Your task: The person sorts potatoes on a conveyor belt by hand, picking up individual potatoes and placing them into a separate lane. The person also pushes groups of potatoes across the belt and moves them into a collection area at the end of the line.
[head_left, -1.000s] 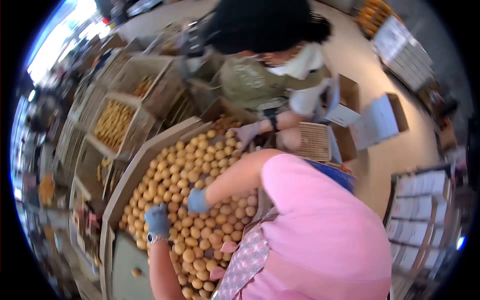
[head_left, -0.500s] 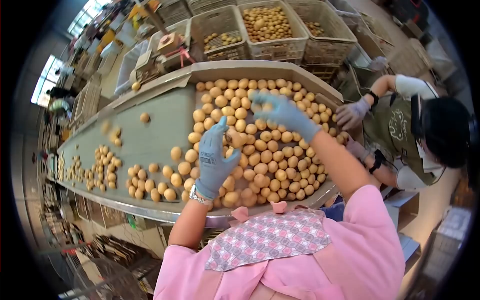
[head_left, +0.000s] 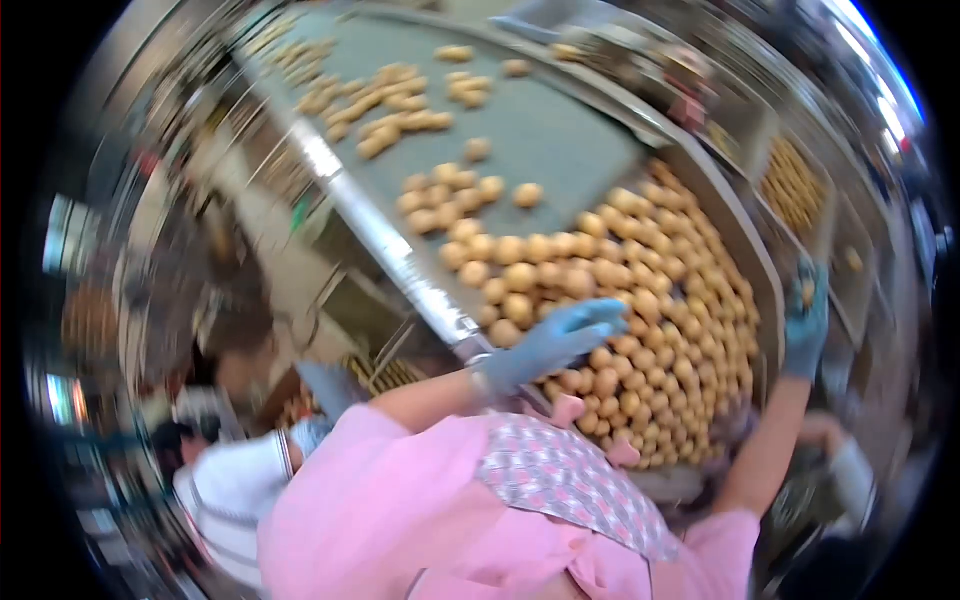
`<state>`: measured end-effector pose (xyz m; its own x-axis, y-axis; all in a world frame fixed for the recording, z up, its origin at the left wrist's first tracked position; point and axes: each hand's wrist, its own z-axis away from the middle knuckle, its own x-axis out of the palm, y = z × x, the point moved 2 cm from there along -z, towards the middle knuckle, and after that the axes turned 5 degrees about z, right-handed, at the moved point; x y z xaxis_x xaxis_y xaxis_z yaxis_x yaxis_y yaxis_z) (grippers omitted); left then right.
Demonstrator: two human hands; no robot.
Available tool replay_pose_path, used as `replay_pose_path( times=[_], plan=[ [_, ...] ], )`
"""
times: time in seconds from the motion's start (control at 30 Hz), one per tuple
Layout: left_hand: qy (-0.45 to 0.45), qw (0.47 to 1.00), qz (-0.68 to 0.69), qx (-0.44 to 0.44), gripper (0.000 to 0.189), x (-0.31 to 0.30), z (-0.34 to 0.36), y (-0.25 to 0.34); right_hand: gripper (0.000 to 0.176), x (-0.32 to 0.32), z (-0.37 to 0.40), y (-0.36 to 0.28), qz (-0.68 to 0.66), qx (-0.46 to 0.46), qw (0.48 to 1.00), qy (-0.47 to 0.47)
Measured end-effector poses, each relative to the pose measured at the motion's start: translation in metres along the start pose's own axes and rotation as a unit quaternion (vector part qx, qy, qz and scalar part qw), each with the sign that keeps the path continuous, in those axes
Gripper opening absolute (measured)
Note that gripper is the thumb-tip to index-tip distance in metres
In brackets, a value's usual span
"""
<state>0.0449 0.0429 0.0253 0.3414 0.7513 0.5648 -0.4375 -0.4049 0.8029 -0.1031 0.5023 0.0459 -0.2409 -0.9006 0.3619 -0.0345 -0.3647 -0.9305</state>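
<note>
Many round yellow-brown fruits lie crowded at the near end of a green belt. My left hand, in a blue glove, is over the near side of the pile, its fingers stretched and slightly spread, with no fruit seen in it. Beyond the far rim, my right hand, gloved in blue too, is raised near the crates with its fingers round one fruit. The picture is smeared by motion.
A metal rail edges the belt. Crates stand beyond the far rim, one holding fruits. A person in white is at the lower left; another person's arm shows at the lower right.
The view has turned strongly. My right hand has moved from over the pile out past the far rim and now holds a fruit. My left hand's fingers, raised before, now point across the pile.
</note>
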Motion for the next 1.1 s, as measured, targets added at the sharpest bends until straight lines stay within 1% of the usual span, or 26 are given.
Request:
replay_pose_path(
  times=[0.03,0.07,0.1,0.13,0.17,0.2,0.23,0.27,0.3,0.33,0.37,0.4,0.47,0.53,0.6,0.63,0.7,0.73,0.83,0.87,0.9,0.93,0.97,1.0,1.07,1.1],
  plan=[
    [-0.048,0.992,0.116,0.028,0.061,-0.010,-0.004,-0.016,0.054,0.053,0.020,0.003,0.171,-0.106,0.978,-0.052],
    [-0.108,0.966,0.230,0.053,0.061,-0.022,-0.006,-0.035,0.057,0.096,0.042,0.022,0.242,-0.058,0.963,-0.105],
    [-0.079,0.973,0.208,0.067,0.062,-0.021,-0.003,-0.040,0.060,0.136,0.068,0.036,0.318,-0.020,0.936,-0.147],
    [-0.055,0.978,0.185,0.074,0.063,-0.017,0.000,-0.037,0.065,0.182,0.105,0.054,0.371,-0.038,0.902,-0.217],
    [-0.036,0.933,0.357,-0.001,0.070,-0.019,0.005,-0.034,0.070,0.224,0.150,0.073,0.418,-0.057,0.862,-0.280],
    [-0.031,0.974,0.214,0.069,0.067,-0.021,0.013,-0.028,0.080,0.251,0.172,0.085,0.461,-0.163,0.797,-0.354],
    [-0.005,0.989,0.066,0.135,0.064,-0.024,0.022,-0.022,0.091,0.276,0.195,0.097,0.482,-0.275,0.726,-0.407],
    [0.062,0.984,0.120,0.112,0.054,-0.029,0.042,-0.014,0.087,0.289,0.211,0.099,0.406,-0.174,0.791,-0.422],
    [0.130,0.971,0.176,0.096,0.045,-0.034,0.063,-0.005,0.083,0.298,0.215,0.099,0.395,-0.185,0.808,-0.397],
    [0.234,0.933,0.198,0.189,0.036,-0.032,0.089,0.009,0.080,0.303,0.216,0.099,0.382,-0.197,0.823,-0.372],
    [0.287,0.898,0.208,0.258,0.034,-0.047,0.110,0.011,0.071,0.306,0.214,0.101,0.370,-0.189,0.844,-0.340],
    [0.341,0.855,0.214,0.327,0.032,-0.070,0.131,0.011,0.065,0.300,0.210,0.110,0.334,-0.149,0.874,-0.319],
    [0.518,0.756,0.183,0.354,0.034,-0.127,0.178,0.004,0.059,0.293,0.207,0.124,0.410,-0.118,0.837,-0.342],
    [0.618,0.666,0.190,0.372,0.043,-0.216,0.211,-0.029,0.055,0.294,0.218,0.144,0.400,-0.070,0.829,-0.384],
    [0.646,0.643,0.181,0.370,0.052,-0.284,0.240,-0.058,0.053,0.303,0.240,0.153,0.410,-0.047,0.813,-0.410],
    [0.655,0.640,0.180,0.360,0.053,-0.303,0.248,-0.066,0.053,0.305,0.248,0.156,0.416,-0.040,0.806,-0.419],
    [0.673,0.630,0.155,0.354,0.058,-0.312,0.254,-0.065,0.054,0.297,0.250,0.169,0.427,-0.057,0.796,-0.425],
    [0.690,0.615,0.121,0.363,0.062,-0.304,0.258,-0.052,0.054,0.302,0.251,0.169,0.426,-0.057,0.794,-0.430],
    [0.737,0.523,-0.043,0.426,0.074,-0.275,0.281,-0.009,0.054,0.297,0.268,0.154,0.457,-0.053,0.782,-0.421],
    [0.742,0.481,-0.100,0.456,0.078,-0.265,0.293,0.011,0.053,0.274,0.258,0.166,0.442,-0.051,0.788,-0.425],
    [0.739,0.440,-0.139,0.490,0.083,-0.257,0.307,0.028,0.054,0.272,0.264,0.156,0.434,-0.038,0.801,-0.412],
    [0.736,0.398,-0.161,0.523,0.088,-0.251,0.323,0.044,0.054,0.274,0.270,0.150,0.424,-0.028,0.818,-0.388],
    [0.725,0.377,-0.157,0.556,0.093,-0.244,0.331,0.057,0.055,0.263,0.270,0.147,0.435,-0.022,0.824,-0.363],
    [0.723,0.343,-0.133,0.585,0.085,-0.238,0.330,0.065,0.056,0.248,0.270,0.148,0.444,-0.017,0.832,-0.333],
    [0.703,0.417,-0.159,0.554,0.085,-0.225,0.309,0.080,0.057,0.223,0.271,0.138,0.470,-0.013,0.832,-0.292],
    [0.673,0.492,-0.158,0.529,0.084,-0.207,0.283,0.074,0.057,0.208,0.274,0.135,0.480,-0.034,0.833,-0.274]
  ],
)
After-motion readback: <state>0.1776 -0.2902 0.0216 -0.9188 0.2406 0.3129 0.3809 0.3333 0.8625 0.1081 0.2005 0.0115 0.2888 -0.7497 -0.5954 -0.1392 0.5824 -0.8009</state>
